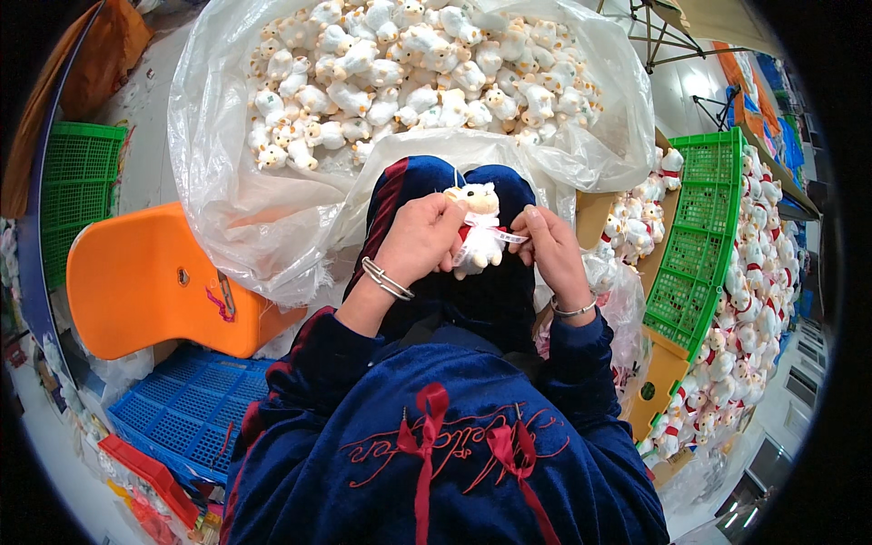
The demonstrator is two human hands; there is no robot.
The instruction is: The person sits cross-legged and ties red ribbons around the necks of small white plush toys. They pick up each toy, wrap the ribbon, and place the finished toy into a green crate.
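Over my lap I hold a small white plush animal [479, 254] with a tan muzzle and a bit of red at its neck. My left hand [422, 238] is closed around the toy's left side, thumb near its head. A narrow white printed ribbon [511, 238] runs across from the toy's neck to the right. Thumb and fingers of my right hand [554, 252] pinch the ribbon's free end. A thin loop of cord [456, 176] stands up at the toy's head. The fingertips behind the toy are partly hidden.
Ahead, a large clear plastic bag [213, 136] holds a heap of similar white plush toys [409, 77]. On the left are an orange chair [145, 282] and a blue crate [182, 400]. At right, a green crate [695, 245] stands beside many toys with red scarves [745, 300].
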